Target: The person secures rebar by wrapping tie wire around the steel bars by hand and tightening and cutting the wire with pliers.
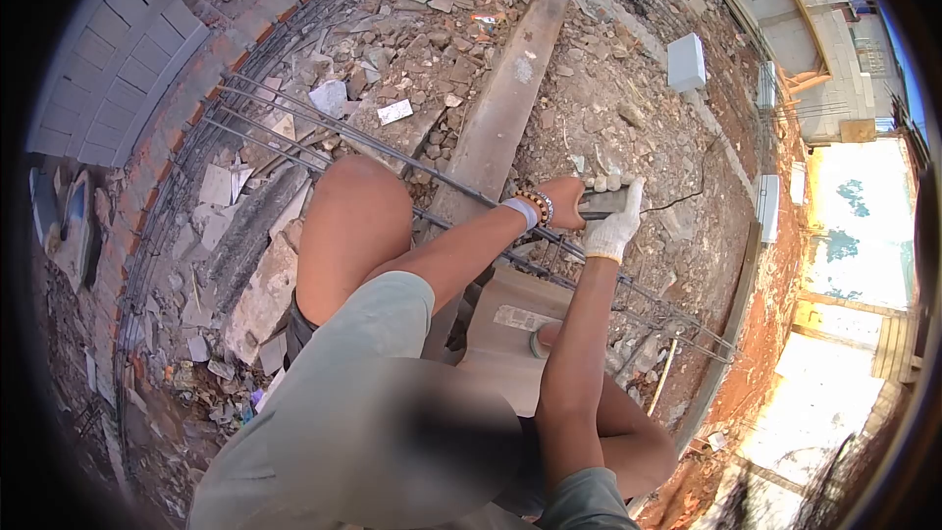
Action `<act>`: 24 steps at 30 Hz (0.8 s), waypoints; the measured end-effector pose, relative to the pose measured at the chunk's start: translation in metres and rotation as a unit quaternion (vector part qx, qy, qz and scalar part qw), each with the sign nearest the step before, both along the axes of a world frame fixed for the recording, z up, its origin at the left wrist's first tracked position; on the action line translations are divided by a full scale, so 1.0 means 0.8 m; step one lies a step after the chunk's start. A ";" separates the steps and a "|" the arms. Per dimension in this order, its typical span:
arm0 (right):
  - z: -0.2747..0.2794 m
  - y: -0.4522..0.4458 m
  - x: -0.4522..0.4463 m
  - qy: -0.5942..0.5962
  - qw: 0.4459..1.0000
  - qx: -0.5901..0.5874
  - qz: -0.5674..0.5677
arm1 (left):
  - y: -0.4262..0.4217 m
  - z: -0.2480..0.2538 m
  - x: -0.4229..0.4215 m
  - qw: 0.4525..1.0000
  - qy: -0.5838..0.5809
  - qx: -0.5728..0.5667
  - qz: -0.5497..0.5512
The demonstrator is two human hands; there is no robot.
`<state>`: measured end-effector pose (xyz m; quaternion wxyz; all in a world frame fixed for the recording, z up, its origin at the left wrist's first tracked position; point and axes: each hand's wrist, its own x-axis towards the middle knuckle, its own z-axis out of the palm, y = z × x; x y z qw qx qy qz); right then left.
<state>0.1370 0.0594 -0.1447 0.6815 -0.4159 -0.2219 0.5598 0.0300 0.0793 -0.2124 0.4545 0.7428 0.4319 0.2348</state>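
Note:
My left hand (pixel 561 202), bare with beaded bracelets at the wrist, is closed at the near end of a flat grey object with a dark edge (pixel 603 202); I cannot make out its kind. Around the other end of that object wraps my right hand (pixel 618 224), in a white knitted glove, fingers bent over its top side. Both hands are above a long cage of steel reinforcing bars (pixel 461 186), which passes under my left forearm. Beyond the bars lies a long worn plank (pixel 505 88). Between my legs sits a beige board-like piece (pixel 500 319).
Broken concrete, brick and tile rubble (pixel 392 49) covers the ground. A white block (pixel 686 63) stands at the upper right. Stacked grey blocks (pixel 118 69) are at the left, and a thin stick (pixel 664 373) lies by my right leg.

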 end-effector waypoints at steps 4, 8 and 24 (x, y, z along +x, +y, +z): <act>0.008 -0.007 0.005 -0.029 0.965 0.118 0.232 | -0.018 0.033 -0.043 0.994 -0.101 -0.042 0.013; -0.005 0.011 0.018 0.011 0.892 0.189 0.411 | -0.005 0.012 -0.041 0.961 -0.257 -0.089 -0.057; 0.006 -0.017 -0.054 -0.273 0.865 -0.157 -0.392 | -0.013 0.003 0.016 0.996 0.012 0.033 -0.080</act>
